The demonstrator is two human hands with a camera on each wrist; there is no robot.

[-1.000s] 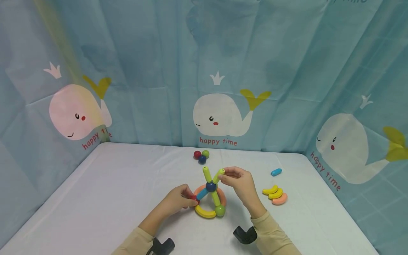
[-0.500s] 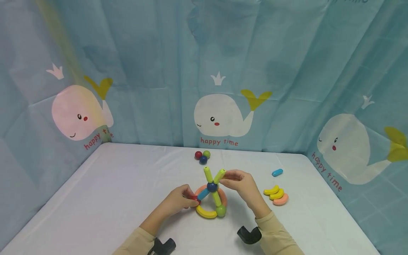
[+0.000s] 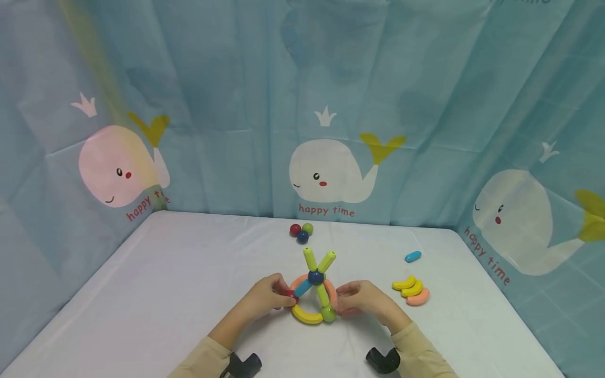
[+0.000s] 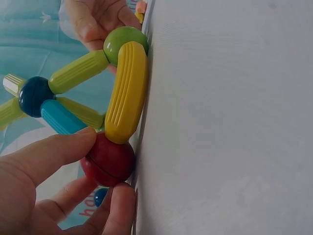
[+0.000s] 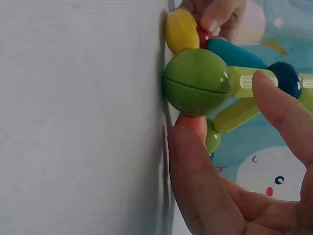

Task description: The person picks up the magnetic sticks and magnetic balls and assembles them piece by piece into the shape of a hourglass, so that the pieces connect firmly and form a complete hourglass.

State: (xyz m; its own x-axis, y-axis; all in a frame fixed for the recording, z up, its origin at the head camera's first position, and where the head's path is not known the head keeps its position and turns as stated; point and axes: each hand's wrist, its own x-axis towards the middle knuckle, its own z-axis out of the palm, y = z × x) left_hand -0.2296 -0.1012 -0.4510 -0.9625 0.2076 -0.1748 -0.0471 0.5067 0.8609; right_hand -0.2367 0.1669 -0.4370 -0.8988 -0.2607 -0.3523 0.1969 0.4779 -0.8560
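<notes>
A magnetic stick-and-ball structure stands on the table. Its base ring joins a yellow curved stick [image 3: 306, 316], salmon curved sticks and a green ball [image 5: 196, 82]. Blue [image 3: 302, 287] and lime sticks slope up to a dark blue ball [image 3: 315, 277], from which two lime sticks [image 3: 309, 259] point upward. My left hand [image 3: 268, 297] pinches the red ball [image 4: 108, 159] at the ring's left between thumb and fingers. Beside the green ball is my right hand [image 3: 363, 299], thumb and fingers apart; its fingertips overlap the salmon stick [image 5: 193, 126], and contact is unclear.
Loose red, green and dark blue balls [image 3: 302, 237] sit together behind the structure. To the right lie a short blue stick [image 3: 413, 256], yellow curved sticks [image 3: 412, 288] and a salmon curved stick [image 3: 418, 297]. A whale-print curtain [image 3: 227, 168] borders the white table [image 3: 189, 273].
My right hand has left the upper right lime stick and moved down to the ring's right side, near the green ball. The left hand keeps its hold on the red ball.
</notes>
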